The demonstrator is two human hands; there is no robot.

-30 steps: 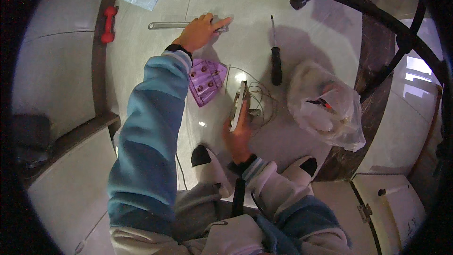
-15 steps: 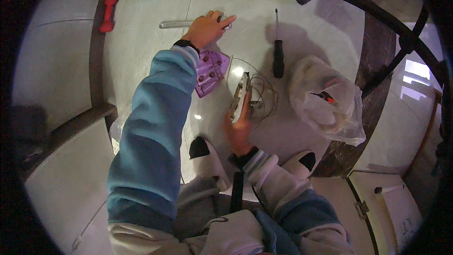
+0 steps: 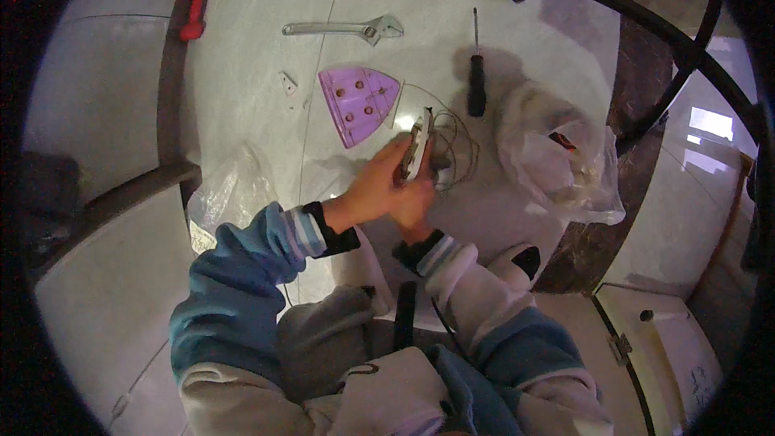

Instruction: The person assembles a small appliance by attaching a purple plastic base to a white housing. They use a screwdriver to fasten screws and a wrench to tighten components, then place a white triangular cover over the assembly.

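Both hands meet over the pale floor (image 3: 242, 73). The right hand (image 3: 416, 202) closes from below around a flat white device part (image 3: 418, 144) held on edge; the left hand (image 3: 378, 187) curls its fingers against that part's side. Thin wires (image 3: 456, 149) trail from it. Just beyond lies a purple triangular plate (image 3: 357, 101), then a black-handled screwdriver (image 3: 476, 73) and an adjustable wrench (image 3: 343, 29).
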